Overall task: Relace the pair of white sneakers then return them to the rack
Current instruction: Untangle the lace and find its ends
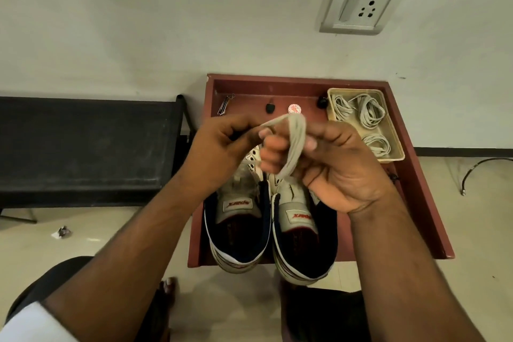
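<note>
We hold a coiled white lace (294, 144) over the red table (416, 189): our right hand (341, 166) grips the bundle, our left hand (222, 147) pinches a loose end drawn off it. The lace is light, soft and limp — best taken near its tip, which looks frayed, though blur hides it. Below, the sneakers (270, 219) stand together at the table's near edge, heels overhanging. More laces lie in the tray (388, 119) at its far right corner.
</note>
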Demonstrator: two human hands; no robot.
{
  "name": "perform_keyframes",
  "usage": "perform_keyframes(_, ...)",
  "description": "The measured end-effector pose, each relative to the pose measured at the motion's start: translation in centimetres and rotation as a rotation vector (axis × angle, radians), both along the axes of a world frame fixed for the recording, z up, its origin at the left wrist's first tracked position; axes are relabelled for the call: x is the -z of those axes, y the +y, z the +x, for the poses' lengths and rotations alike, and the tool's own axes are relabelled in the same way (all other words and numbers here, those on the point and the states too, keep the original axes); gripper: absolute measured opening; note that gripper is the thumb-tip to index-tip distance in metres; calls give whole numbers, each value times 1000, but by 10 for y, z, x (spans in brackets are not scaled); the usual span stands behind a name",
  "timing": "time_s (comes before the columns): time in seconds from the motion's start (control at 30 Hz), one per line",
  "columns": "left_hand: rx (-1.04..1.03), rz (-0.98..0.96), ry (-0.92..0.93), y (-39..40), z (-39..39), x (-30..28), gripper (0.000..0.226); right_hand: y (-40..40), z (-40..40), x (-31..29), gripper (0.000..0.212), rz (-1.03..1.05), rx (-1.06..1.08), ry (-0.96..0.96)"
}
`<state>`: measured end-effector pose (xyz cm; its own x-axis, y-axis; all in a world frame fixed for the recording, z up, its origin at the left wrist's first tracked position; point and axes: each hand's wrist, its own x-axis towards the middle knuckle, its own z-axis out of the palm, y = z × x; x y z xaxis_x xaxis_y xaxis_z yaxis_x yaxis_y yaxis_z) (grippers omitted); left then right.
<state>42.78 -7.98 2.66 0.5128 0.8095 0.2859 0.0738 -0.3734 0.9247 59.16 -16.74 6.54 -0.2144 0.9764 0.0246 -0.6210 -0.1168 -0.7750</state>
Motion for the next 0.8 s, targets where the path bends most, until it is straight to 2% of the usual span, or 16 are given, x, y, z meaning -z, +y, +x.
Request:
perform_keyframes(0.07,64,50,149,-3,0,3,24,5,3,-1,24,65,181,167)
perform_keyframes(0.13,213,129,339,-8,1,3,25,8,11,-2,25,112,395,303)
perform_keyframes(0.17,267,195,413,-11,3,2,34,9,16,-1,25,101,499,318)
perform_keyframes(0.2,290,255,451,-13,4,0,41,9,23,3,25,62,596,253)
perform_keyframes(0.23,285,290,445,-13,3,-2,44,7,28,6,24,9,678,71)
perform_keyframes(0.27,259,309,406,-12,2,-4,42,5,31,10,22,-40,726,-226)
perform_keyframes(0.33,170,345,304,-7,-2,-6,33,1,34,17,18,-92,631,-820)
perform_keyframes(0.37,123,369,264,-4,-4,-7,29,1,33,19,19,-112,518,-979)
perform_keyframes(0.43,47,405,200,-2,-6,-10,21,1,29,20,19,-131,276,-1085)
perform_keyframes(0.5,-11,459,141,-4,-5,-13,15,1,23,18,17,-132,92,-1040)
perform_keyframes(0.53,-36,473,100,-5,-4,-15,13,1,21,17,17,-129,43,-946)
perform_keyframes(0.67,-83,389,-43,-7,-1,-21,11,-7,13,1,25,-82,-46,-292)
perform_keyframes(0.8,-22,188,36,-11,2,-10,23,-1,13,5,25,130,8,61)
